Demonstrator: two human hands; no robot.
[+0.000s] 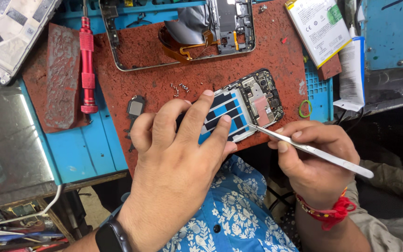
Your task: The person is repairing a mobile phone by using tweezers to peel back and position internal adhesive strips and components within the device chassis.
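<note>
An opened smartphone (239,109), its back cover removed so that the circuit board and blue-striped battery bay were exposed, was lying at the near edge of a worn red work mat (164,70). It was pinned flat by the left hand (178,154), whose fingers were spread apart and pressed down on the lower half of the body, apparently so that the phone could not slide while it was worked on. Metal tweezers (304,148) were pinched firmly in the right hand (316,161), thumb and fingers closed together around the shaft as a pen is held, and the tip was set against the phone's lower edge just beside the circuit board, a grip suited to fine, steady control. A few tiny screws (179,87) were gathered on the mat just above the left hand, near enough to be kept track of. A small dark component (136,107) lay to the left of that hand. A red precision screwdriver (87,65) was laid upright along the mat's left side, on a blue tray (85,149). A second phone frame (183,32) with orange flex cables lay further back, and a white battery (320,25) was set apart at the upper right.
</note>
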